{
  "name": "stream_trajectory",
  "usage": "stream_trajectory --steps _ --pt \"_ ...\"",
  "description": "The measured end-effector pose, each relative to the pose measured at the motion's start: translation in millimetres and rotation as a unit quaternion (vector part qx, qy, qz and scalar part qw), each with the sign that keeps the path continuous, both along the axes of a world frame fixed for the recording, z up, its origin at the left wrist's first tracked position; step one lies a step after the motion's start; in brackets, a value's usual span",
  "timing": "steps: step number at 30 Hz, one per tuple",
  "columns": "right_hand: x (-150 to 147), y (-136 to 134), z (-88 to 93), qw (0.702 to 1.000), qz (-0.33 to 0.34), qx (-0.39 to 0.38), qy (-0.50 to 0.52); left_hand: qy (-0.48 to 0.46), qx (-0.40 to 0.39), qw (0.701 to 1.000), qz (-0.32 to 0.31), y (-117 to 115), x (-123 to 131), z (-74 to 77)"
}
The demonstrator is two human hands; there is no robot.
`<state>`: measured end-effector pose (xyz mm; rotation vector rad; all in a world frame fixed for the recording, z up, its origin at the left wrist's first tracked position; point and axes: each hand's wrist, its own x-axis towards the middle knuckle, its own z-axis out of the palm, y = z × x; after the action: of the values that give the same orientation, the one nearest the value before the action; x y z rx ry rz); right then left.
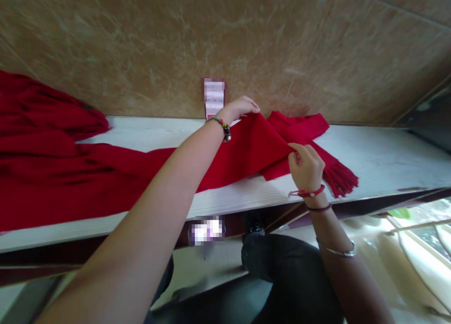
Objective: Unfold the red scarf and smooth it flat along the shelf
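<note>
A long red scarf (236, 162) stretches along the narrow white tabletop, its fringe (340, 178) lying loose toward the right. My left hand (243, 106) reaches across to the far side, its fingers closed on the cloth's far edge. Nearer to me, my right hand (306, 166) pinches a lifted corner between thumb and fingers. The cloth is drawn taut and slightly raised between both hands. Beneath and behind it, another folded part of red cloth (298, 126) rests against the wall; whether it belongs to the same scarf is hard to tell.
More red cloth (42, 140) lies heaped on the left of the white tabletop (384, 159). A brown marbled wall (141, 51) borders the back. A small blurred card or box (214, 96) leans there. My legs (282, 272) are below the front edge.
</note>
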<state>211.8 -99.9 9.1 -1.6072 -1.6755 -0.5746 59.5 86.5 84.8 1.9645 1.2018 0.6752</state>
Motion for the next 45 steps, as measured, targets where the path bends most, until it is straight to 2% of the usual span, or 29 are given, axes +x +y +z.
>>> stream_trajectory --steps 2,5,8,10,12,17,21,23,27,29,31,33,35,39,42,45 --pt "12.1 2.0 -8.4 0.999 -0.019 -0.044 -0.013 0.037 0.018 0.999 -0.002 1.2 20.4 -12.8" --pt "23.8 4.3 -20.1 0.989 -0.042 -0.138 -0.044 0.088 0.045 0.995 0.0 3.6 41.7 -41.2" --pt "28.9 4.5 -25.4 0.973 -0.056 -0.213 -0.065 0.098 0.051 0.994 -0.007 7.7 51.6 -67.8" --pt "29.6 3.6 -24.8 0.965 -0.051 -0.245 -0.077 0.099 0.054 0.994 -0.009 10.3 53.5 -77.4" --pt "29.0 2.7 -22.0 0.962 -0.038 -0.257 -0.087 0.097 0.061 0.993 -0.009 12.0 53.5 -79.1" --pt "27.9 2.4 -16.3 0.972 -0.032 -0.222 -0.067 0.059 0.099 0.993 -0.012 8.1 54.0 -71.3" --pt "29.7 4.2 -18.4 0.961 -0.034 -0.267 -0.06 0.144 0.07 0.987 -0.028 -3.8 55.6 -77.8" --pt "30.1 4.8 -19.3 0.954 -0.036 -0.29 -0.064 0.165 0.096 0.982 -0.012 -12.9 53.5 -80.2" --pt "29.3 5.3 -19.3 0.951 -0.04 -0.293 -0.088 0.205 0.197 0.959 0.003 -44.4 33.1 -71.7" --pt "29.0 5.9 -19.8 0.951 -0.023 -0.289 -0.109 0.241 0.212 0.947 -0.026 -69.0 12.8 -66.5" --pt "28.0 7.0 -20.9 0.947 0.001 -0.292 -0.132 0.279 0.172 0.941 -0.082 -96.3 -12.4 -66.9" --pt "24.3 7.7 -21.8 0.94 0.017 -0.306 -0.15 0.324 0.097 0.93 -0.146 -119.6 -38.8 -73.6" --pt "15.9 7.3 -21.6 0.934 0.017 -0.319 -0.159 0.361 0.066 0.908 -0.201 -132.7 -62.7 -82.8" --pt "-12.4 2.6 -17.5 0.928 0.002 -0.331 -0.172 0.37 0.136 0.901 -0.18 -126.4 -95.3 -91.2" --pt "-28.4 1.0 -15.8 0.931 0.004 -0.309 -0.195 0.376 0.195 0.877 -0.226 -112.2 -109.0 -88.0" --pt "-28.2 5.9 -20.7 0.938 0.081 -0.255 -0.22 0.402 0.23 0.849 -0.255 -107.9 -116.9 -85.2"
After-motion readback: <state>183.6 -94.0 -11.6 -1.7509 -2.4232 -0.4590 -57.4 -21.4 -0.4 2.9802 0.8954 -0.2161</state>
